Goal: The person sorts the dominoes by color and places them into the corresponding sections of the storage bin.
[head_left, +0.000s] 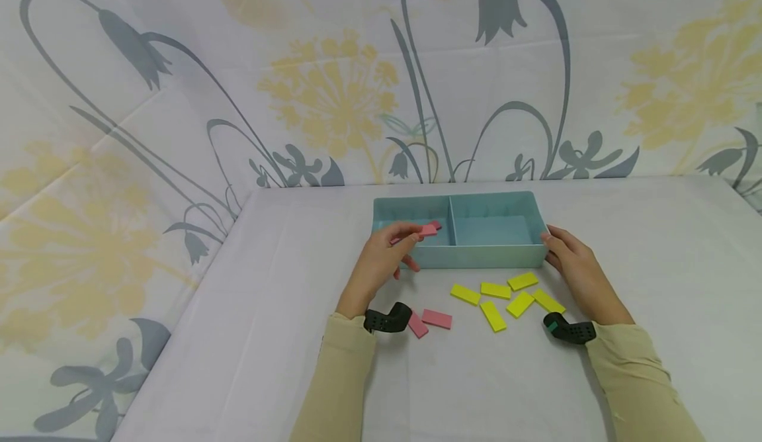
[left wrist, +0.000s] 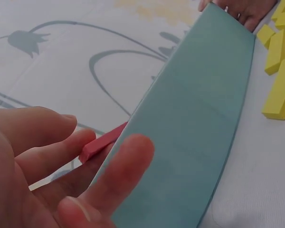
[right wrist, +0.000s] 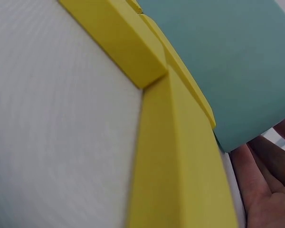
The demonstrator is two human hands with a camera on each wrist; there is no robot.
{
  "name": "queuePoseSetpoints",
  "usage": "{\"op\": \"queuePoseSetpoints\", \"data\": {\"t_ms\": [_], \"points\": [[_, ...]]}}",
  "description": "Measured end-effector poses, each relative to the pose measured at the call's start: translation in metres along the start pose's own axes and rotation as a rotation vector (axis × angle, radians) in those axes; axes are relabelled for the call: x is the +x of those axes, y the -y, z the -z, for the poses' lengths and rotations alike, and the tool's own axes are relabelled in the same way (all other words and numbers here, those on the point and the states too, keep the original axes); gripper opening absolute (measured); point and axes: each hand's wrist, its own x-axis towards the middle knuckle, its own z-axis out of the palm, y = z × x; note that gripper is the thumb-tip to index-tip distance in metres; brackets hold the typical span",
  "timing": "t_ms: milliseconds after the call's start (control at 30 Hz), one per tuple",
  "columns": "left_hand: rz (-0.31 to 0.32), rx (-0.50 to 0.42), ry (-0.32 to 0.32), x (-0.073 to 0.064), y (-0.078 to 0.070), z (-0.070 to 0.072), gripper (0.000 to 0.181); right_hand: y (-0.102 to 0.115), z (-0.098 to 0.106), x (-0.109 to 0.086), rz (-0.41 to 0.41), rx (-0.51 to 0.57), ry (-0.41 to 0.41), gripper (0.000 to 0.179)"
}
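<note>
My left hand (head_left: 378, 260) is over the front wall of a light blue two-compartment box (head_left: 476, 257). Its thumb and forefinger pinch a pink block (head_left: 428, 230) above the left compartment, while the other fingers hang in front of the wall. In the left wrist view, that block (left wrist: 104, 142) shows at the fingertips, partly behind the box wall. Another pink block (head_left: 436, 224) lies inside the left compartment. My right hand (head_left: 574, 263) grips the box's right end, thumb at the rim and fingers along the outside.
Several yellow blocks (head_left: 493, 316) lie scattered on the white-covered table (head_left: 476, 382) in front of the box. Left of them are two pink blocks (head_left: 437, 319), one partly behind the left wrist camera. A divider (head_left: 452, 220) splits the box; a flowered cloth (head_left: 333, 65) hangs behind.
</note>
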Motion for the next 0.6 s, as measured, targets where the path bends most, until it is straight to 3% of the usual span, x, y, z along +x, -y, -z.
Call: {"op": "queuePoseSetpoints", "data": {"t_ms": [300, 600], "points": [[0.022, 0.094, 0.06, 0.0018, 0.0013, -0.002, 0.043, 0.0008, 0.0, 0.0004, 0.001, -0.003, -0.008, 0.077], [0.039, 0.146, 0.08, 0.0025, 0.0031, -0.0017, 0.047, 0.0018, -0.0006, 0.0006, -0.019, 0.009, -0.007, 0.078]]}}
